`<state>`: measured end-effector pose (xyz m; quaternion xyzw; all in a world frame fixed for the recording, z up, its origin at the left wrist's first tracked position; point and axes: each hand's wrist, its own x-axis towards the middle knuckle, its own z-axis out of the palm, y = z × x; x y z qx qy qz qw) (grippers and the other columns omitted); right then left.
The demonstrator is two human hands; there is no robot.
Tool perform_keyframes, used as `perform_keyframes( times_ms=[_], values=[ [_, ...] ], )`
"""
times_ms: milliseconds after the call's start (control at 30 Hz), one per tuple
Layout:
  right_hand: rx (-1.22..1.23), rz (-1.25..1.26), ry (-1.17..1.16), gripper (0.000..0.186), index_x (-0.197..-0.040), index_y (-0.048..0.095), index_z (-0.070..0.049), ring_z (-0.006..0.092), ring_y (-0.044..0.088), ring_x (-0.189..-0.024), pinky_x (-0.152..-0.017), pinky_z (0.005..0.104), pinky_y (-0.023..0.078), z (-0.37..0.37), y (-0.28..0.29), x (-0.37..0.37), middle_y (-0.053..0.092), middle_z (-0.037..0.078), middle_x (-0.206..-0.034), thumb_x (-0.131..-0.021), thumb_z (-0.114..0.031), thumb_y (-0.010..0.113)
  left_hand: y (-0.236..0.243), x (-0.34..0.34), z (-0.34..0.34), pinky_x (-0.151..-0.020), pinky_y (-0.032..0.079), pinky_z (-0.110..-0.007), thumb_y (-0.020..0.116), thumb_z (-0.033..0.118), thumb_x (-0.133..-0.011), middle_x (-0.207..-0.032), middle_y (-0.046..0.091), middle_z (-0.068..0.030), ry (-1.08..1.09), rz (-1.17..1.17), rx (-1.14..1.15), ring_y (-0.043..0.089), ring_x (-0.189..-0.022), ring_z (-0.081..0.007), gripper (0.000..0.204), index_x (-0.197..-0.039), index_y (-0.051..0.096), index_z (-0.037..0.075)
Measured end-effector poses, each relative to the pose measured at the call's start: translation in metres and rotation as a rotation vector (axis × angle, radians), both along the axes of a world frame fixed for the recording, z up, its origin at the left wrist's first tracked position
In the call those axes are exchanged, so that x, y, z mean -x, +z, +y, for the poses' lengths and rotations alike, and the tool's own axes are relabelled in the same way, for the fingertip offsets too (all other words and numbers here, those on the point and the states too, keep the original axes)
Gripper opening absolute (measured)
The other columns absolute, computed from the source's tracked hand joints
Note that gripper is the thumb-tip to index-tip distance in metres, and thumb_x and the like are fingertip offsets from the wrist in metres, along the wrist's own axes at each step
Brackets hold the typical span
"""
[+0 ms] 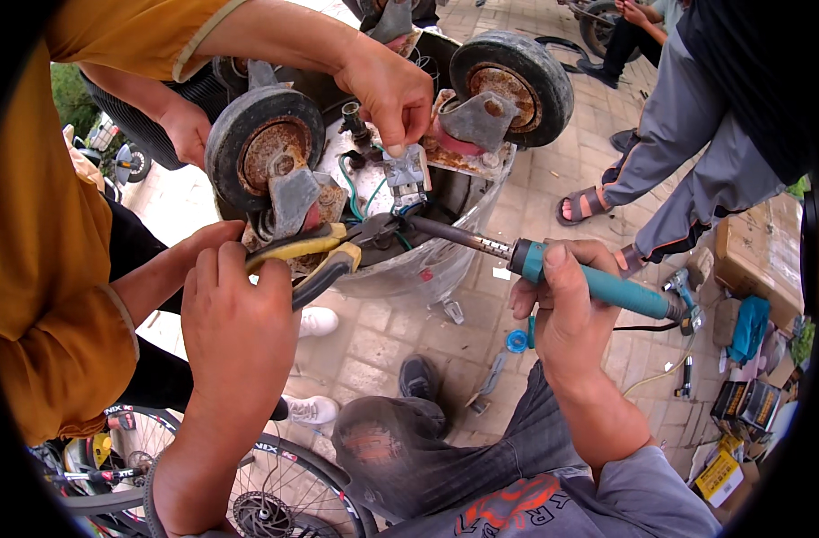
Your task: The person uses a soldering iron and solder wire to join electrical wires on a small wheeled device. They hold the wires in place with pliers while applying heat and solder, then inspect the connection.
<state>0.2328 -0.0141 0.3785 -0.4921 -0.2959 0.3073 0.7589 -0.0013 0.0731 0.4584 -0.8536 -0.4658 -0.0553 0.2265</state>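
Two tools up in the head view, one per hand. Left hand (234, 309): fingers wrapped around the yellow-and-black handles of the pliers (324, 240), pressed onto the grips. Pliers' nose points right, over the near edge of the upturned wheeled base (409, 273). Can't tell whether the jaws grip a wire.

Right hand (572, 314): thumb along the top, fingers curled under the teal handle of the soldering iron (537, 263). Iron's tip end sits right by the pliers' nose; contact unclear.

Just beyond both: green wires (352, 202) and a small grey box (406, 170), between the rusty left caster (270, 151) and right caster (511, 88). Co-worker's hand (387, 94) has fingertips on the box; same person's mustard sleeve (64, 354) fills the left side.

Around: brick paving (373, 359), blue ring (516, 341) below the iron, bicycle wheel (288, 475) lower left, cardboard box (768, 251) far right, bystander in grey trousers (687, 152) upper right.
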Motion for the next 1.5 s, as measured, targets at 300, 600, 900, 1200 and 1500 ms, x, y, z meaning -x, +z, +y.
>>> perform_keyframes(
  times_ms=[300,600,900,1200,1500],
  values=[
    [0.065,0.081,0.043,0.028,-0.088,0.047,-0.002,0.0194,0.055,-0.044,-0.041,0.0294,0.045,0.003,0.007,-0.013,0.06,0.014,-0.069,-0.092,-0.024,0.065,0.004,-0.001,0.001,-0.078,0.047,-0.042,0.068,0.006,-0.066,-0.095,0.058,-0.017,-0.081,0.026,-0.104,0.057,-0.092,-0.0329,0.013,-0.078,0.065,0.0],
    [-0.028,-0.081,0.102,0.027,-0.091,0.048,-0.001,0.0177,0.057,-0.047,-0.041,0.0273,0.046,0.004,0.005,-0.013,0.061,0.013,-0.071,-0.092,-0.023,0.064,0.005,-0.001,0.004,-0.075,0.047,-0.041,0.064,0.008,-0.068,-0.086,0.058,-0.0175,-0.118,0.041,-0.128,0.058,-0.086,-0.0322,0.009,-0.073,0.065,0.0],
    [-0.014,-0.008,0.033,0.027,-0.09,0.048,-0.002,0.0192,0.058,-0.047,-0.041,0.0276,0.046,0.009,0.005,-0.009,0.06,0.014,-0.068,-0.092,-0.022,0.065,0.003,0.0,0.005,-0.074,0.047,-0.042,0.064,0.008,-0.068,-0.085,0.057,-0.0169,-0.12,0.026,-0.13,0.057,-0.085,-0.0322,0.009,-0.073,0.063,0.0],
    [0.086,0.071,-0.007,0.028,-0.087,0.048,-0.002,0.018,0.052,-0.039,-0.041,0.0299,0.045,0.014,0.015,-0.011,0.057,0.012,-0.059,-0.091,-0.024,0.066,0.0,0.002,0.005,-0.074,0.046,-0.041,0.064,0.007,-0.068,-0.086,0.056,-0.0167,-0.127,0.01,-0.134,0.056,-0.086,-0.0318,0.009,-0.074,0.064,0.0],
    [0.042,0.138,0.042,0.027,-0.083,0.048,-0.006,0.0162,0.047,-0.037,-0.04,0.0312,0.044,0.018,0.016,-0.018,0.058,0.011,-0.063,-0.091,-0.024,0.065,0.007,0.001,0.004,-0.078,0.047,-0.043,0.063,0.008,-0.069,-0.093,0.06,-0.0185,-0.095,0.022,-0.109,0.058,-0.089,-0.0335,0.01,-0.075,0.066,0.0]
  ],
)
